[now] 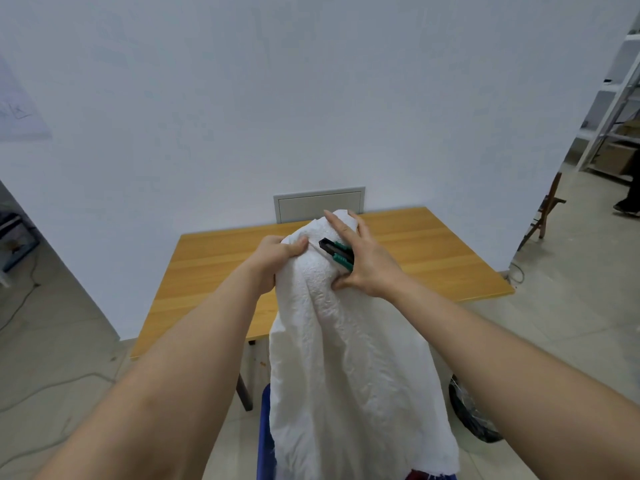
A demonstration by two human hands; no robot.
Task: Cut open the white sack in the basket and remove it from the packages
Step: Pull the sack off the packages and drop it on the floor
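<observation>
Head view: the sack (346, 358) is hanging up out of the blue basket (265, 434), in front of the table (214, 268). Left hand (277, 261) is bunching its top in curled fingers; right hand (363, 261) is pinning a cutter (336, 252) against it, fingers spread. Looks light, floppy (zero stiffness), so grab gathered folds up high.

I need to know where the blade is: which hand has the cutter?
The right hand: the black-and-green cutter lies under its palm against the white sack. The left hand only grips bunched sack.
</observation>
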